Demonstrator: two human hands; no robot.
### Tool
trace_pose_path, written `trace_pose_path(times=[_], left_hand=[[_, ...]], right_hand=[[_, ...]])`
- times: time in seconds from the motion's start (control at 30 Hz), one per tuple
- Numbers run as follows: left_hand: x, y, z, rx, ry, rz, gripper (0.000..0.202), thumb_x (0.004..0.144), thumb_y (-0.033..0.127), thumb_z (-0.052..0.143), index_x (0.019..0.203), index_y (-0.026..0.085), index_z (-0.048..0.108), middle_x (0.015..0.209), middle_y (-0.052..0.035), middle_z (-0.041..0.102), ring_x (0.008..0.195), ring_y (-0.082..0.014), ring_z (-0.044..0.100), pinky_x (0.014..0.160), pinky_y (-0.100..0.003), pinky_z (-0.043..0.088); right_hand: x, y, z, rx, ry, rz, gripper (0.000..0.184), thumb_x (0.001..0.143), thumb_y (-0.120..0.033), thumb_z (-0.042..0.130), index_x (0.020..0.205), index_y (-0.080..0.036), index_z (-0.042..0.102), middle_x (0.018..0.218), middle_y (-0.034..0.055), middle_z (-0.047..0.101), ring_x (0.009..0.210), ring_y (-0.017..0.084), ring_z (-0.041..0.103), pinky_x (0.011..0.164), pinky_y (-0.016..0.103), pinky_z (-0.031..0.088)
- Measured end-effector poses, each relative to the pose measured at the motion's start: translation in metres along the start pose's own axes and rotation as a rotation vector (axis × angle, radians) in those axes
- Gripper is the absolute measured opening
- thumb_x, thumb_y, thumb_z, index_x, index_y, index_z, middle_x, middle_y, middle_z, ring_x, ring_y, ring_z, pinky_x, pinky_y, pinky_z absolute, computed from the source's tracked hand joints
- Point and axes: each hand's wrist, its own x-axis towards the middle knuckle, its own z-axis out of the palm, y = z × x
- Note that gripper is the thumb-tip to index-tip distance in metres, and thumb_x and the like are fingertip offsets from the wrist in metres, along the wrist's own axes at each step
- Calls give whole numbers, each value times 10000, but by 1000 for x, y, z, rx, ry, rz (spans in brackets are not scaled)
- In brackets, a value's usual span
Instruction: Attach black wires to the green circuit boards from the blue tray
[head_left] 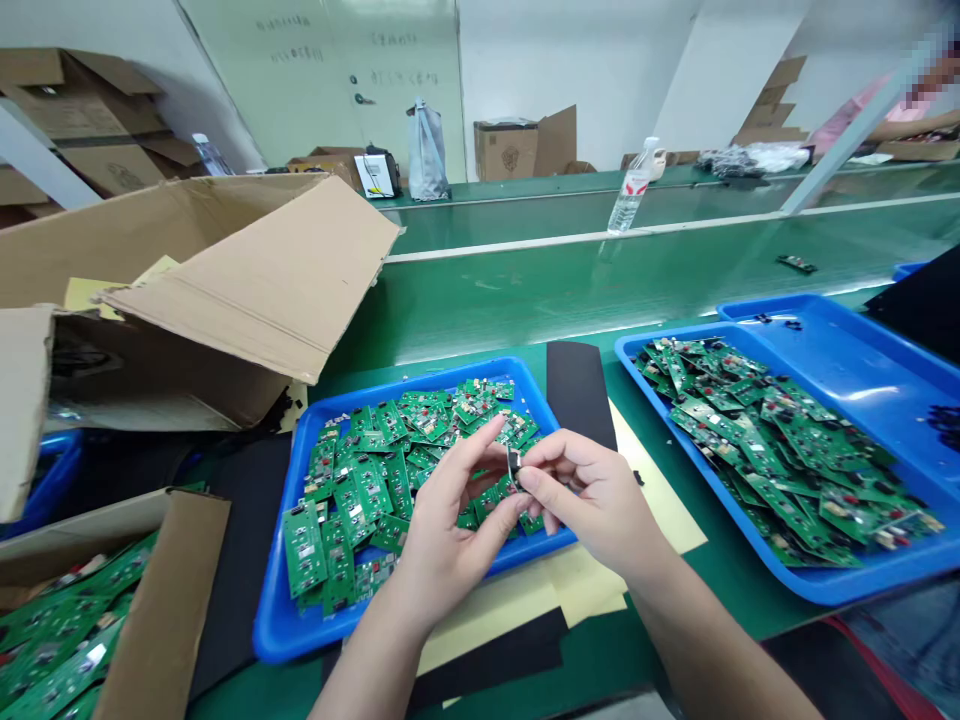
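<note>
My left hand [450,520] and my right hand [592,500] meet above the near blue tray [277,620], which is heaped with small green circuit boards [360,480]. Both hands pinch one small dark part [514,465] between thumbs and fingertips. The part is seen edge-on, and I cannot make out what it is. Both forearms come in from the bottom edge.
A second blue tray [885,585] of green boards lies to the right, another blue tray [847,360] behind it. An open cardboard box [225,270] stands at left, a box of boards [67,640] bottom left. A green conveyor belt [600,290] with a water bottle [632,190] runs behind.
</note>
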Motion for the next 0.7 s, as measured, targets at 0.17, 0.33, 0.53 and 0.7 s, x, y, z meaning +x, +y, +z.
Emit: trace_pose_path(times=[0.17,0.33,0.53,0.7], left_hand=[[1,-2,-2,80,8,56,446,782,147,644,1195,299,570,1048,-22,658,942,-140,634,806,-233,551],[2,1,-1,212,32,71,368,797,124,588,1148,233,608,1053,-41,705,926,-166,668,839,-289,548],[3,-2,7,246,119,28,268,780,111,570,1029,165,653,959,-48,733,833,-150,698,767,-245,574],[3,-5,9,287,160,37,234,776,127,578,990,151,669,929,-52,743,780,-151,709,733,-242,588]], right_hand=[[1,0,-1,-177,22,-134,53,834,-216,554,820,-190,598,633,-21,599,510,91,559,469,191,470],[3,1,1,-423,110,-312,79,821,-174,538,773,-186,600,659,-4,633,583,113,583,551,215,479],[3,7,6,-559,129,-385,109,827,-165,501,777,-176,598,669,11,633,578,118,582,545,215,483],[2,12,7,-583,173,-375,125,852,-183,488,819,-179,609,706,20,668,583,129,612,537,220,490]])
